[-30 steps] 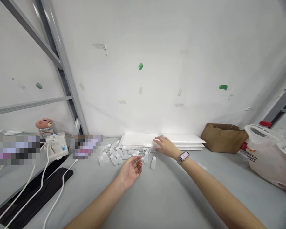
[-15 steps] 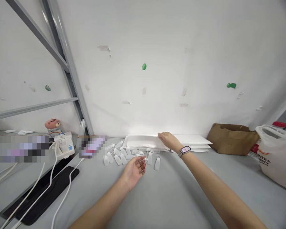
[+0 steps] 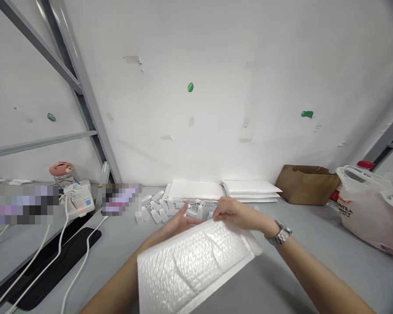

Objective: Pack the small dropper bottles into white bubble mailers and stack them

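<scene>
Holding white bubble-wrap mailer (image 3: 196, 261) above bench (image 3: 298, 279), long axis near-left to far-right. Right hand (image 3: 231, 213) and left hand (image 3: 180, 222) both grip far edge; small white plastic bottles (image 3: 157, 213) just beyond.

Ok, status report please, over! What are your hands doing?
Both hands, left, right, gripping white bubble mailer. Little bottles behind it. Nothing blocking.

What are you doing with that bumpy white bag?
A person holds a white bubble mailer at its far edge with both hands, left hand and right hand, over a grey table. Just beyond lie small white bottles and stacks of more mailers against the wall.
</scene>
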`<state>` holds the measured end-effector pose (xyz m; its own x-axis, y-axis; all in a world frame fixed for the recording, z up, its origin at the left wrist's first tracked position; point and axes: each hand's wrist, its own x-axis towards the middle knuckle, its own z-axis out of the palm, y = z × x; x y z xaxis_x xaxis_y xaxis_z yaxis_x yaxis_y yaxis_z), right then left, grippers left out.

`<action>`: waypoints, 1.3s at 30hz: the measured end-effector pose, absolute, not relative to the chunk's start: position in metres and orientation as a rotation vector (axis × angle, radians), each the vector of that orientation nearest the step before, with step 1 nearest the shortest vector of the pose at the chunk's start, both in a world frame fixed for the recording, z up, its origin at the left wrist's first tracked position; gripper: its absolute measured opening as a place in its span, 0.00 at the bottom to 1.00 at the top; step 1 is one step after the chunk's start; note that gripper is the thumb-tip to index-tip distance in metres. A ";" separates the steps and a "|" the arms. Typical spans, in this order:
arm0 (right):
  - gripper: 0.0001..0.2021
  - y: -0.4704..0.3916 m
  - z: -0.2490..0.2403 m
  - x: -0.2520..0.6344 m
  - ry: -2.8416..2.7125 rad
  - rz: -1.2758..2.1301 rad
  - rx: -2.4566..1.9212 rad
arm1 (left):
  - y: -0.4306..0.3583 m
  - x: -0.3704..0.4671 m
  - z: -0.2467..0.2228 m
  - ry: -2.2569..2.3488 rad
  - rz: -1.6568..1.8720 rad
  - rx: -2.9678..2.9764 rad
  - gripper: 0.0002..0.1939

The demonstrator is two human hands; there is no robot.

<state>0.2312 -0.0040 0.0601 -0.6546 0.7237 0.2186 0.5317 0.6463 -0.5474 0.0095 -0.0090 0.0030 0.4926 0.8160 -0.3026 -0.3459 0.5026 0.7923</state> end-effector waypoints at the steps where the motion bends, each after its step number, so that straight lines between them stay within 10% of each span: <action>1: 0.09 -0.013 0.055 0.227 -2.491 0.579 -0.970 | -0.012 0.010 0.004 0.737 0.667 0.837 0.26; 6: 0.09 -0.028 0.028 0.222 -2.397 0.381 -0.952 | -0.029 0.021 -0.008 0.719 0.389 1.205 0.11; 18: 0.17 -0.019 0.005 0.382 -1.748 0.496 -2.276 | -0.013 0.020 -0.013 0.838 0.704 0.940 0.23; 39: 0.12 -0.016 -0.019 0.291 -2.125 0.379 -1.798 | -0.008 0.026 -0.035 1.044 1.018 0.828 0.18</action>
<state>0.2907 -0.0157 -0.0194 -0.1482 0.9858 0.0788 0.8978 0.1675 -0.4074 0.0257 -0.0079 -0.0350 0.1638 0.9437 -0.2874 -0.2638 0.3227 0.9090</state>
